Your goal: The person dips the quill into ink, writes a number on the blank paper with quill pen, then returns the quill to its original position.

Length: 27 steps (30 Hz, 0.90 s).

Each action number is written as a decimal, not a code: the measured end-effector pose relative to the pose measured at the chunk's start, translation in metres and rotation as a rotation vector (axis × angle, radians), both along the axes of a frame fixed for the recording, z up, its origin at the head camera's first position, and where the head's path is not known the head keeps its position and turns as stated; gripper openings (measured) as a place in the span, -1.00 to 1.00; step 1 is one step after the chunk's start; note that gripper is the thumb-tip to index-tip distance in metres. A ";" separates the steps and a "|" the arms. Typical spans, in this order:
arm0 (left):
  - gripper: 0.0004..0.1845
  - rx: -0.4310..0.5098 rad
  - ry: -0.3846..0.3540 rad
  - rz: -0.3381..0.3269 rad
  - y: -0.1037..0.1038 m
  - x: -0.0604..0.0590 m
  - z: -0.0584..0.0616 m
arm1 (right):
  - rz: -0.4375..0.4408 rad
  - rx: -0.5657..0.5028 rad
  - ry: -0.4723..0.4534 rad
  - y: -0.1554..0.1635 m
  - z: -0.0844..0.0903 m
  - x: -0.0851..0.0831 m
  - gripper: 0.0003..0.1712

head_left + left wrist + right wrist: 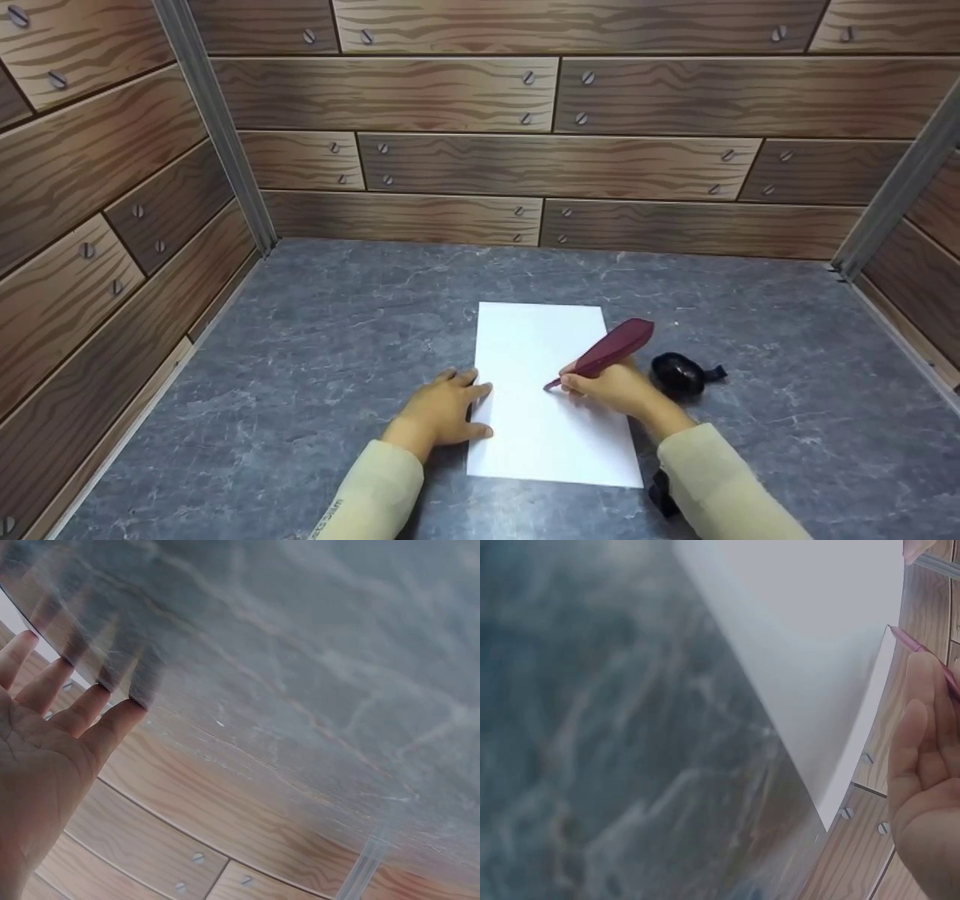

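A white sheet of paper lies on the grey marbled tabletop. My right hand grips a dark red feather quill pen, its tip touching the middle of the sheet. In the right wrist view the pen tip meets the paper beside my right hand. My left hand lies flat with straight fingers on the table at the sheet's left edge. The left wrist view shows my left hand with fingertips pressed on the tabletop.
A small black ink pot stands just right of the paper, close behind my right hand. Wood-plank walls close in the table at the back and both sides. A dark strap sits on my right wrist.
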<state>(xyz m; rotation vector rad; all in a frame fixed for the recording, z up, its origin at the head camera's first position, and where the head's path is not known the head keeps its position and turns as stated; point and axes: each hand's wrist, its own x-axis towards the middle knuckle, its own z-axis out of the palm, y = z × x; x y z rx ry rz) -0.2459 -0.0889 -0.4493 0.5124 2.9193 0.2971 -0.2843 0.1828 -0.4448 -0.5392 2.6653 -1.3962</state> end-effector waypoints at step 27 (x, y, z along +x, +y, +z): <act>-0.27 0.010 -0.003 -0.015 -0.001 -0.001 -0.002 | 0.127 -0.004 -0.125 0.009 0.002 0.026 -0.70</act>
